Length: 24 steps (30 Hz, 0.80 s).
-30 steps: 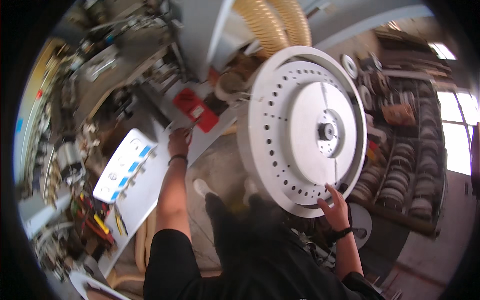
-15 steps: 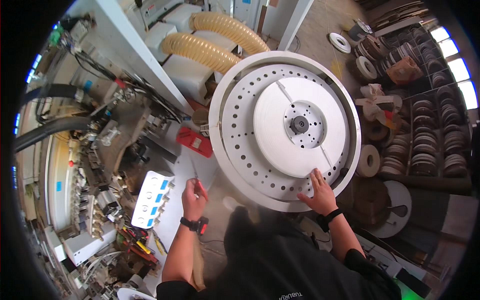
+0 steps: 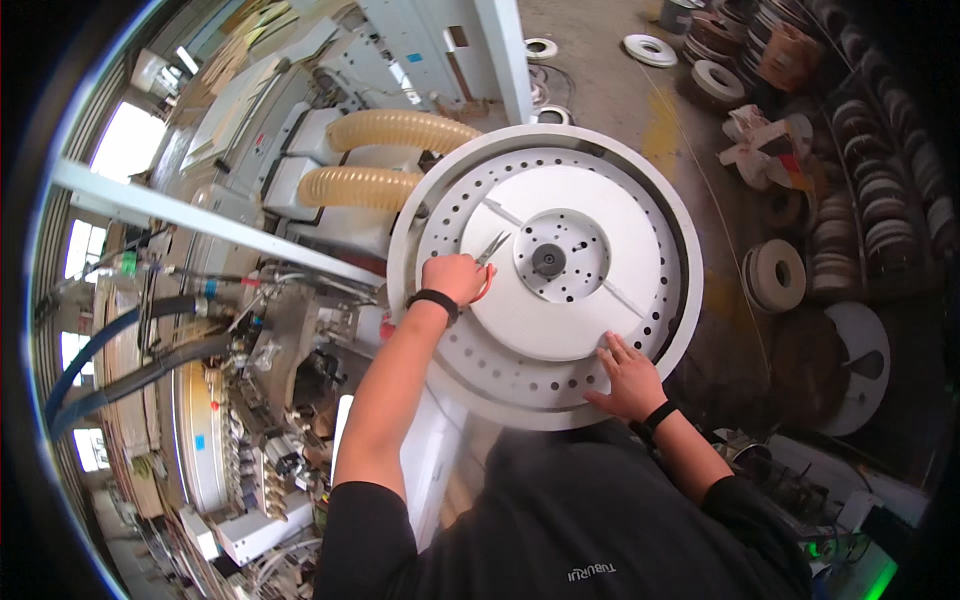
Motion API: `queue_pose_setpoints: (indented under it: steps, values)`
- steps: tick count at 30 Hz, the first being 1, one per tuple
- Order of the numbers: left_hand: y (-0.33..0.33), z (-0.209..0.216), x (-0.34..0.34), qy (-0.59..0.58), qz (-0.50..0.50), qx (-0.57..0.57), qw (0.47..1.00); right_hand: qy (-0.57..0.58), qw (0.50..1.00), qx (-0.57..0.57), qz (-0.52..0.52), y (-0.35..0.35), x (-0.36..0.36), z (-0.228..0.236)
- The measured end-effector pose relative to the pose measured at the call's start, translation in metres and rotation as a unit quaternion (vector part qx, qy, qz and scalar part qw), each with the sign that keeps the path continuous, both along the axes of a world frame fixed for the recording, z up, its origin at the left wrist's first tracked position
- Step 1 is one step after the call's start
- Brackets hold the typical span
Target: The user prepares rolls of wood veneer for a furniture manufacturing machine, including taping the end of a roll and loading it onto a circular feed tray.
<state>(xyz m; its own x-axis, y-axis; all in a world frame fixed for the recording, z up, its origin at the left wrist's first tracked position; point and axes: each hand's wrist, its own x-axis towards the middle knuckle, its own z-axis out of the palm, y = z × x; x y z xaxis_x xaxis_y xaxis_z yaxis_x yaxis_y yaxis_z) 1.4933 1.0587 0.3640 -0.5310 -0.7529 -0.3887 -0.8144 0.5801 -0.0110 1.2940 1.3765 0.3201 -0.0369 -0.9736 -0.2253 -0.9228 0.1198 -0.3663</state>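
A white coil of edge-banding tape (image 3: 540,325) lies flat on a round, hole-dotted turntable (image 3: 460,350) with a raised rim. Two thin strips cross the coil, and a dark knob (image 3: 548,261) stands at its hub. My left hand (image 3: 453,278) is closed round red-handled scissors (image 3: 494,247) above the coil's left side; their metal blades point up and away, slightly parted. At the near right edge of the coil, my right hand (image 3: 630,380) rests with fingers stretched out, the fingertips touching the coil's edge and the palm over the turntable.
Two ribbed yellowish hoses (image 3: 365,187) run behind the turntable at the left. Machinery with dark hoses (image 3: 150,350) fills the left side. More coils (image 3: 775,275) lie on the floor and stand in dark racks at the right. A white post (image 3: 505,60) rises at the back.
My left hand has carried the scissors from beside the turntable up and right, over the coil. My right hand stays at the coil's edge. The whole view has shifted.
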Motion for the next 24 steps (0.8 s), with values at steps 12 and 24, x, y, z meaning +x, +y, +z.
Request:
queue_pose_setpoints:
  steps: [12, 24]
  values:
    - [-0.008, -0.016, -0.035, 0.020, -0.053, 0.005, 0.998, -0.051, 0.997, -0.047, -0.039, 0.010, -0.003, -0.009]
    - [0.154, -0.032, -0.095, 0.061, -0.278, 0.039, 0.958, -0.186, 0.975, 0.116, 0.028, 0.020, -0.017, 0.029]
